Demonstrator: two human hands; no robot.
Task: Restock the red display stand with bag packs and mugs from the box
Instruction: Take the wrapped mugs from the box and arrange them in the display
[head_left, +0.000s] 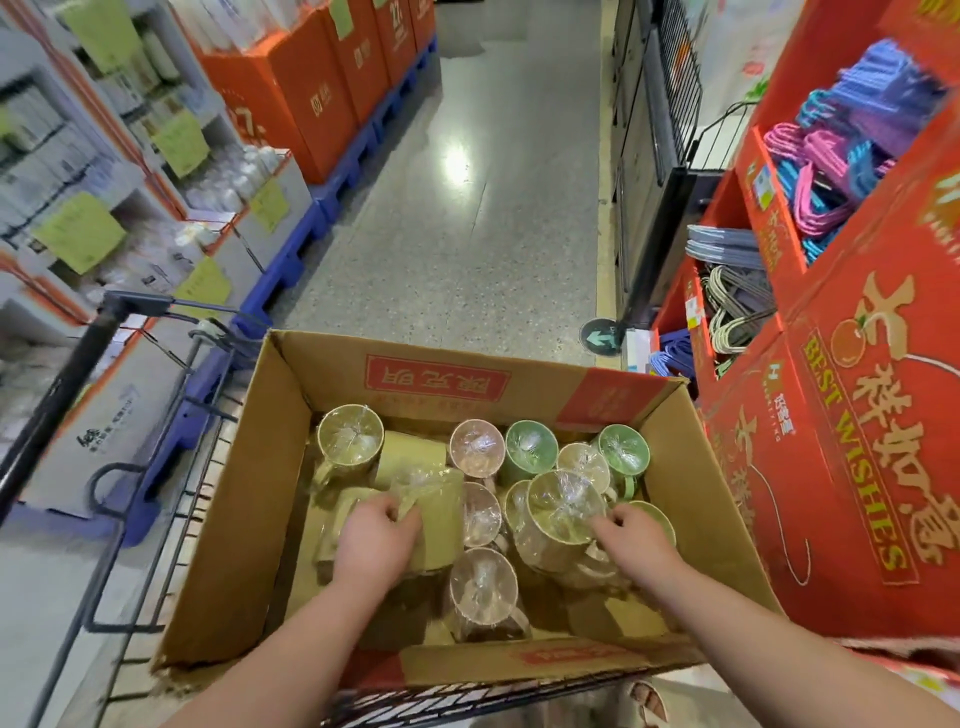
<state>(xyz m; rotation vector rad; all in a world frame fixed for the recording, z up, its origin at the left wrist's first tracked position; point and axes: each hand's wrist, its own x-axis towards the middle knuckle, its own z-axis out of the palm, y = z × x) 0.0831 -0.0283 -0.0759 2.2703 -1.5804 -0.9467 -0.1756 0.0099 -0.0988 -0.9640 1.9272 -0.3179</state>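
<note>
An open cardboard box (244, 499) on a wire cart holds several plastic-wrapped mugs in yellow, pink and green. My left hand (371, 540) grips a yellow mug lying on its side (439, 514) near the box's middle. My right hand (636, 540) has its fingers curled at the handle side of a wrapped yellow mug (558, 512) that stands tilted. The red display stand (852, 395) rises at the right, its compartments filled with coloured bag packs (831, 171).
The black wire cart (171, 519) carries the box. Shelves with boxed goods and green price cards line the left over blue pallets (280, 270). A black wire rack (670, 130) stands beyond the red stand. The grey floor aisle runs ahead.
</note>
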